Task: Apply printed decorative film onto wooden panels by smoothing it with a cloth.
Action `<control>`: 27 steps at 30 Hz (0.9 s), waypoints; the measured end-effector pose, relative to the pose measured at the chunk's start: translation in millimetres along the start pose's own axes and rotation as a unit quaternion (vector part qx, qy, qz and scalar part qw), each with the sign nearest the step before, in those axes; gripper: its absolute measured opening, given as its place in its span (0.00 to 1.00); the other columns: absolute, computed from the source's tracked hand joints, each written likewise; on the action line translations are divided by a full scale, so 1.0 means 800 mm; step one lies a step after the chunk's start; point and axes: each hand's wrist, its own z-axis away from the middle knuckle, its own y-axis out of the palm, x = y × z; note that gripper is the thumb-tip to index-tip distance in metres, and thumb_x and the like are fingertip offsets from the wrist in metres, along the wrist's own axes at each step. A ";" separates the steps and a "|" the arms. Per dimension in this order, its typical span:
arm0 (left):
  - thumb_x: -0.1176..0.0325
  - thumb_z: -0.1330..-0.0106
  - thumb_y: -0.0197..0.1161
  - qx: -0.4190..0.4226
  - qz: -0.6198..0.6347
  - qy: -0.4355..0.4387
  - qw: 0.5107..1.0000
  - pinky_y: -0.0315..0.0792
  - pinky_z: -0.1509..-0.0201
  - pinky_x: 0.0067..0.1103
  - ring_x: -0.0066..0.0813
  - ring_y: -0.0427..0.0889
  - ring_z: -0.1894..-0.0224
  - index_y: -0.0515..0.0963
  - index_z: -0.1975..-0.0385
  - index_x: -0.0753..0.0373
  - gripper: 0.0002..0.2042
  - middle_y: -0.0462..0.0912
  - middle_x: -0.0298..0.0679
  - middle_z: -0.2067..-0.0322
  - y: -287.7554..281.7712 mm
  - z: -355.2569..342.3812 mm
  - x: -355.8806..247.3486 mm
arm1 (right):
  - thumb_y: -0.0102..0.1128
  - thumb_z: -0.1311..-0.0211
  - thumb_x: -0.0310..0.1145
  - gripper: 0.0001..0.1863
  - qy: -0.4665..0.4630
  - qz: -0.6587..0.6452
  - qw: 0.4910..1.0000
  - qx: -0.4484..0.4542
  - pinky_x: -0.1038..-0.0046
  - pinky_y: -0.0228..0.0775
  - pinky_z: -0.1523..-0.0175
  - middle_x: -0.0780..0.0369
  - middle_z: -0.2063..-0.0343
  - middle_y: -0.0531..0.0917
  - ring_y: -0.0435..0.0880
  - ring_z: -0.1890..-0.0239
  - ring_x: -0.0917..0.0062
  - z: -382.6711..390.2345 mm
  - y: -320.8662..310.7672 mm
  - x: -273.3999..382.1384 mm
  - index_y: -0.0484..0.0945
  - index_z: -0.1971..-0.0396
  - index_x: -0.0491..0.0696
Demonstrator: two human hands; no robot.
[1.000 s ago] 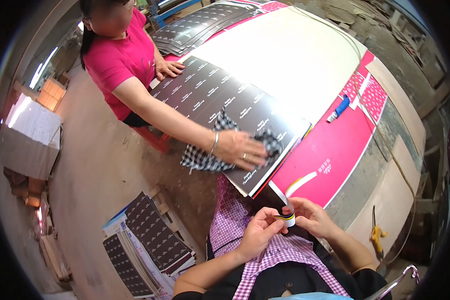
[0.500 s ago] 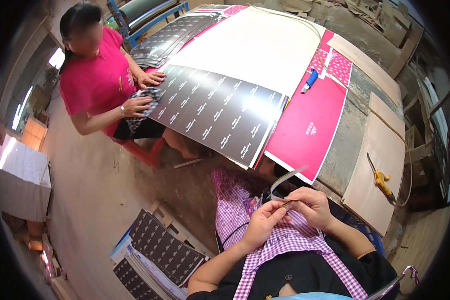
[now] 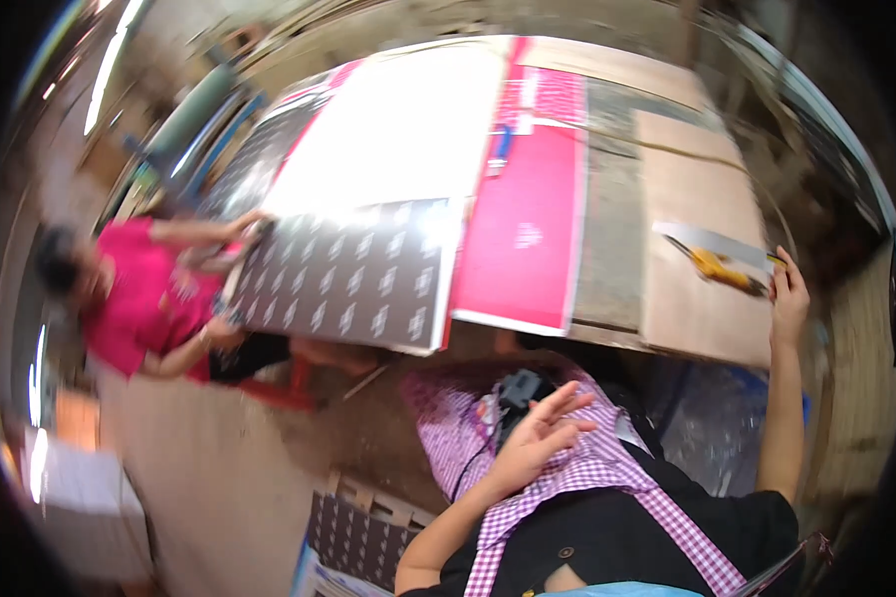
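Note:
My right hand (image 3: 789,298) is stretched out to the right over the table, thumb and fingers pinched on one end of a thin white paper strip (image 3: 702,242). The strip's held end is dark with some yellow, and its pale length lies across a yellow-handled tool (image 3: 722,273) with a dark blade, seen on a plywood sheet (image 3: 702,179). In front of my checked apron (image 3: 577,473), my left hand (image 3: 543,438) is raised with its fingers apart, holding nothing. A small dark boxy object (image 3: 521,390) shows just beyond it; its kind is unclear.
A co-worker in a pink shirt (image 3: 149,298) handles the dark printed sheets (image 3: 343,274) at the table's left. Pink sheets (image 3: 518,239) and a blue box cutter (image 3: 501,149) lie mid-table, beside a large white sheet (image 3: 398,119). More printed sheets (image 3: 353,537) stack low on the left.
My hands have parted: the right has carried the strip out over the plywood, while the left has let go and opened. My view has turned to the right. The co-worker's hands have shifted along the sheets.

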 end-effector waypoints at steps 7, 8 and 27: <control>0.76 0.34 0.52 -0.115 -0.128 -0.067 0.983 0.69 0.55 0.16 0.30 0.77 0.50 0.65 0.43 0.66 0.19 0.73 0.44 0.47 0.009 -0.040 0.003 | 0.55 0.37 0.33 0.09 0.108 0.048 0.954 -0.276 0.86 0.61 0.78 0.70 0.78 0.73 0.70 0.80 0.90 0.050 -0.230 -0.231 0.74 0.61 0.46; 0.76 0.34 0.52 -0.114 -0.147 -0.071 0.980 0.70 0.55 0.16 0.30 0.77 0.50 0.65 0.43 0.66 0.18 0.73 0.44 0.47 0.012 -0.047 0.003 | 0.55 0.37 0.33 0.08 0.165 0.054 0.940 -0.293 0.86 0.61 0.79 0.70 0.79 0.73 0.69 0.81 0.89 0.076 -0.253 -0.256 0.74 0.62 0.46; 0.75 0.48 0.66 0.035 -0.663 0.158 0.731 0.67 0.44 0.29 0.43 0.71 0.44 0.65 0.44 0.65 0.28 0.68 0.50 0.44 0.075 -0.210 0.001 | 0.59 0.42 0.29 0.23 0.174 0.321 0.863 -0.350 0.66 0.71 0.54 0.54 0.55 0.77 0.80 0.61 0.62 0.186 -0.283 -0.337 0.67 0.46 0.44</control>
